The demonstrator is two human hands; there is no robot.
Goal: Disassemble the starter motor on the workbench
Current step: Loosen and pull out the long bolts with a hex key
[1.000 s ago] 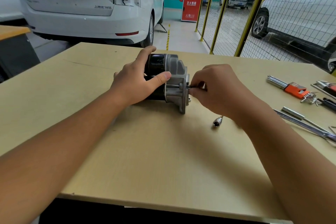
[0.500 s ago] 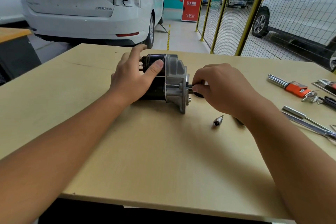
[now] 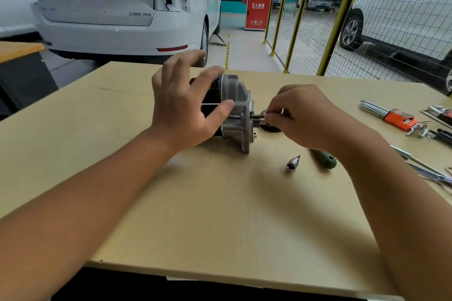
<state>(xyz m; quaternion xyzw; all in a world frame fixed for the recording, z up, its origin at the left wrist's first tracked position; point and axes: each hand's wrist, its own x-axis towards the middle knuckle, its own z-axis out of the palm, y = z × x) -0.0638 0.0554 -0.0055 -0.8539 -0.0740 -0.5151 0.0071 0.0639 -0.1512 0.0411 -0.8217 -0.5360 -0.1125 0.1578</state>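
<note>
The starter motor (image 3: 236, 105) lies on its side on the workbench (image 3: 220, 215), black body to the left and aluminium end housing to the right. My left hand (image 3: 181, 110) hovers over the black body with fingers spread and lifted, and its thumb rests on the housing. My right hand (image 3: 305, 120) is just right of the housing and pinches the head of a thin long bolt (image 3: 256, 117) that sticks out of the flange. A thin metal rod shows along the body beside my left thumb. Much of the black body is hidden behind my left hand.
A small socket bit (image 3: 293, 162) and a green-handled screwdriver (image 3: 324, 159) lie just in front of the motor, to the right. An orange hex key set (image 3: 396, 118) and long metal tools (image 3: 428, 171) lie along the right edge. Cars and a yellow mesh fence stand behind the bench.
My left hand has let go of the motor body and lifted its fingers, keeping only the thumb on the housing. My right hand has drawn slightly right, uncovering the green handle.
</note>
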